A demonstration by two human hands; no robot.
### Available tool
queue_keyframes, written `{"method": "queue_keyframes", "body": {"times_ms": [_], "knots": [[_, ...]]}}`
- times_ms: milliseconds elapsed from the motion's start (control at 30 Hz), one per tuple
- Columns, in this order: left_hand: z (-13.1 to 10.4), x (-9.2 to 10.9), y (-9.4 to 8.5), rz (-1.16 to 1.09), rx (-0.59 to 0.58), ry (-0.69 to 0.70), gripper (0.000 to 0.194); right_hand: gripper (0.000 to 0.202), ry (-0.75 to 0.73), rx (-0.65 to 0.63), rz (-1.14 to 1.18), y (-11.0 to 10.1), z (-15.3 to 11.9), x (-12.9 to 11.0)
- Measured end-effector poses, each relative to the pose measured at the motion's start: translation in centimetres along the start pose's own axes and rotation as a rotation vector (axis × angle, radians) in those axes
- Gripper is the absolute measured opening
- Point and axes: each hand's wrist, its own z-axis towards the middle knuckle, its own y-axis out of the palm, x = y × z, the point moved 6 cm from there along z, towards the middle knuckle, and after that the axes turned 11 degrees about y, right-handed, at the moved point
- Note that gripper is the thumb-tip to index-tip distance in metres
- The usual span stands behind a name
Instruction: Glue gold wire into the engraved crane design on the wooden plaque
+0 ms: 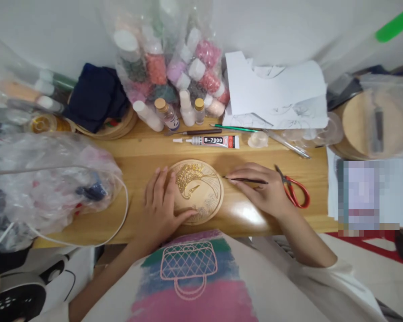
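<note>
Round disc [199,197] | flat | tool [251,180] crosswise, tip leftward | left hand [162,208] spread on disc, right hand [269,191] grasping tool

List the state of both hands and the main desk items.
Wooden disc: flat, partly gold-patterned
Dark tool: gripped
Left hand: spread, resting on the disc
Right hand: closed around the tool
Glue tube: lying flat
Pliers: lying flat, unheld
Gold-capped bottles: closed
Jars: bagged, lidded
Papers: loosely stacked
</note>
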Motion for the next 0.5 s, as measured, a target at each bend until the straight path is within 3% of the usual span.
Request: {"method": "queue_keyframes", "body": {"times_ms": [200,333,500], "knots": [[0.0,-3.2,0.0,-0.078,-0.064,-0.072,0.109,0.011,-0.05,-0.057,-0.014,0.6,0.9,0.1],[0.9,-5.5,-0.1,-0.123,-0.11,-0.087,0.111,0.01,-0.009,-0.061,0.018,1.0,0.7,0.7],[1.4,-6.6,-1.1,-0.18,-0.092,-0.078,0.105,0.01,0.012,-0.056,0.063,1.0,0.2,1.1]]}}
